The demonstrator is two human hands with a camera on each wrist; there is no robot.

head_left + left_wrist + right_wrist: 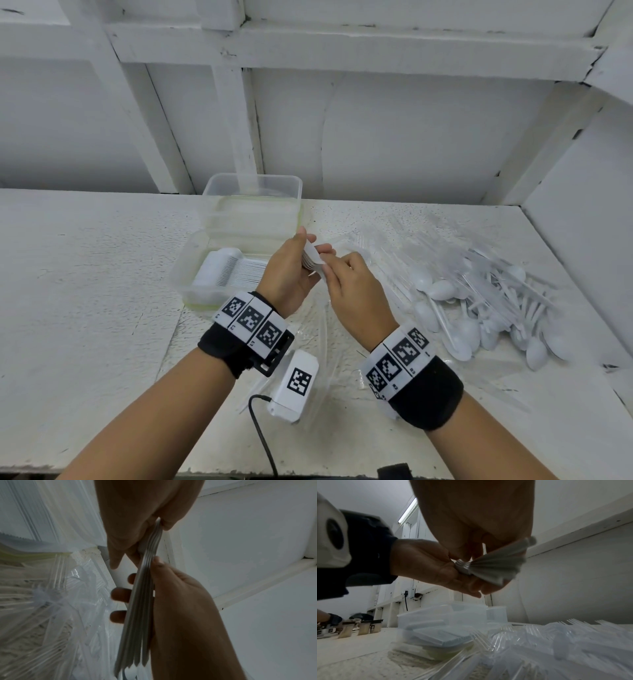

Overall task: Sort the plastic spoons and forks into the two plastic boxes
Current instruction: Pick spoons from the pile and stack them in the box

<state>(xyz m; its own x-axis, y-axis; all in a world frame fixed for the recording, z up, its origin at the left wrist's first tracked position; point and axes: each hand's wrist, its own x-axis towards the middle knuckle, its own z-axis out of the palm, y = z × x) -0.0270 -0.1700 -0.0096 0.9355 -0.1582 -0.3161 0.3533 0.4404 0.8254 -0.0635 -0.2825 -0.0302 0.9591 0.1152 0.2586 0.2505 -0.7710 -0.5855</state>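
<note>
My left hand point(313, 248) grips a stack of white plastic spoons point(312, 257) above the table, just right of the near clear box point(191, 270). That box holds a neat row of stacked white spoons point(222, 270). My right hand point(329, 270) pinches the same stack from the right. In the left wrist view the stack point(142, 601) lies between thumb and fingers point(120, 593). It fans out in the right wrist view point(496, 566). A second clear box point(253, 195) stands behind the first. Loose white spoons point(479, 308) are piled at the right, and clear forks point(387, 246) lie beside them.
A white wall with beams point(308, 120) closes the back, and a side wall point(582, 222) closes the right. Clear forks point(539, 642) spread over the table under my hands. A cable point(263, 435) hangs from my left wrist camera. Another person's hand point(327, 619) shows far off.
</note>
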